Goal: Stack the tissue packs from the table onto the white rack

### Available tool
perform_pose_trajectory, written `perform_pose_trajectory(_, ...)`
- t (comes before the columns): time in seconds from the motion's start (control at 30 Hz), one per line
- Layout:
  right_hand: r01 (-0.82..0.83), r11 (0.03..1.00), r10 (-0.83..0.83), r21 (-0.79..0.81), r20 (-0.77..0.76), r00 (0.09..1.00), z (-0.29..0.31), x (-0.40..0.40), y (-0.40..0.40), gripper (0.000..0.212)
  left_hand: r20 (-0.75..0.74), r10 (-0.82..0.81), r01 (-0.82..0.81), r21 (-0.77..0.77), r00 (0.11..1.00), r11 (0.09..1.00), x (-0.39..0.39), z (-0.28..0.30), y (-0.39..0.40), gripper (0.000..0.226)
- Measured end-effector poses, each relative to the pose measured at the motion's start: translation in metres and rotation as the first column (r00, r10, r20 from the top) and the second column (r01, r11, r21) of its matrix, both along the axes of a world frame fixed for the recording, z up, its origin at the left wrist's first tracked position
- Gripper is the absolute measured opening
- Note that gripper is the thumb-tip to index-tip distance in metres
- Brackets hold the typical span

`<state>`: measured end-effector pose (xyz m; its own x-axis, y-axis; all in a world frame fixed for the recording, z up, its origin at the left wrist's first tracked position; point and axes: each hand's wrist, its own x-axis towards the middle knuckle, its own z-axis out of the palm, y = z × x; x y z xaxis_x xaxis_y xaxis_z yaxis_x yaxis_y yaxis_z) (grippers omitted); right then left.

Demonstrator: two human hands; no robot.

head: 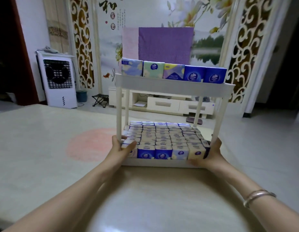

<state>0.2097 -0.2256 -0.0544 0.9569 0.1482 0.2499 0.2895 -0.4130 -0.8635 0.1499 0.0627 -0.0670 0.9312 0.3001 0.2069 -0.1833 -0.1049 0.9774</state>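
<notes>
We grip the white rack (pixel 173 85) on the table (pixel 36 139): left hand (pixel 121 146) and right hand (pixel 209 152) curled round its near corners, tissue packs (pixel 162 139) filling both shelves.

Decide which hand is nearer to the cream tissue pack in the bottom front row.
Right. The right hand grips the rack beside the cream tissue pack; the left hand holds the opposite corner.

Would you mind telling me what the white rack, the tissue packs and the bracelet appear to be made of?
White rack: probably matte plastic, judging by its uniform white moulded tubes and shelf edges, though painted metal is possible. Tissue packs: soft paper tissue in thin, printed plastic film that looks slightly glossy. Bracelet: seemingly polished metal, pinkish-silver, with bright highlights.
</notes>
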Motion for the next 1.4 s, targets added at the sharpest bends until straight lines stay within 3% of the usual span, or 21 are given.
perform_pose_trajectory(0.13, 0.067, 0.998, -0.067, -0.006, 0.012, 0.998, -0.007, 0.033, -0.028, 0.113, 0.014, -0.066, 0.066, -0.003, 0.998, 0.998, 0.044, -0.002, -0.019, 0.037)
perform_pose_trajectory(0.37, 0.151, 0.989, -0.151, -0.003, -0.011, 0.989, -0.014, 0.078, -0.054, 0.087, 0.017, -0.128, 0.128, 0.002, 0.992, 0.992, 0.111, -0.008, -0.034, 0.043)
perform_pose_trajectory(0.7, 0.244, 0.970, -0.244, -0.018, 0.029, 0.969, -0.014, 0.125, -0.079, 0.084, 0.002, -0.195, 0.195, 0.019, 0.981, 0.981, 0.182, -0.008, -0.058, 0.037)
perform_pose_trajectory(1.17, 0.246, 0.969, -0.246, 0.010, -0.005, 0.969, -0.018, 0.147, -0.089, 0.087, -0.012, -0.221, 0.221, 0.028, 0.975, 0.975, 0.207, -0.008, -0.068, 0.040)
perform_pose_trajectory(1.4, 0.303, 0.952, -0.305, -0.052, -0.052, 0.951, -0.027, 0.124, -0.085, 0.113, -0.083, -0.197, 0.199, 0.021, 0.977, 0.980, 0.183, -0.004, -0.072, 0.053)
